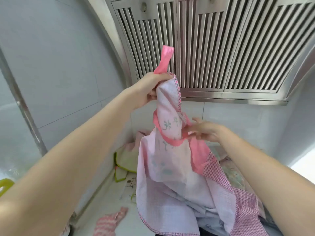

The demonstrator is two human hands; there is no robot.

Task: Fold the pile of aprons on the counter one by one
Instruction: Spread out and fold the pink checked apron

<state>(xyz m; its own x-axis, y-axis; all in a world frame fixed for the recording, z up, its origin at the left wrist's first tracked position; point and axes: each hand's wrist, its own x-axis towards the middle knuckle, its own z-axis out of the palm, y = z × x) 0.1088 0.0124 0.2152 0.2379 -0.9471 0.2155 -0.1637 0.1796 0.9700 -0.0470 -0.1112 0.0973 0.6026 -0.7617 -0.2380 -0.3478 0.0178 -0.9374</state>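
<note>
One apron [172, 167] hangs above the counter [105, 200] from the gripping left hand [150, 89]; the right hand [204, 132], fingers loose at its strap, should find the opposite corner and spread it flat.

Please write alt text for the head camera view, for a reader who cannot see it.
The left hand grips a pale pink cloth apron with coral trim, lifting it toward a steel slatted range hood. The right hand, fingers straight, touches its coral strap, above more aprons on the white counter.
</note>
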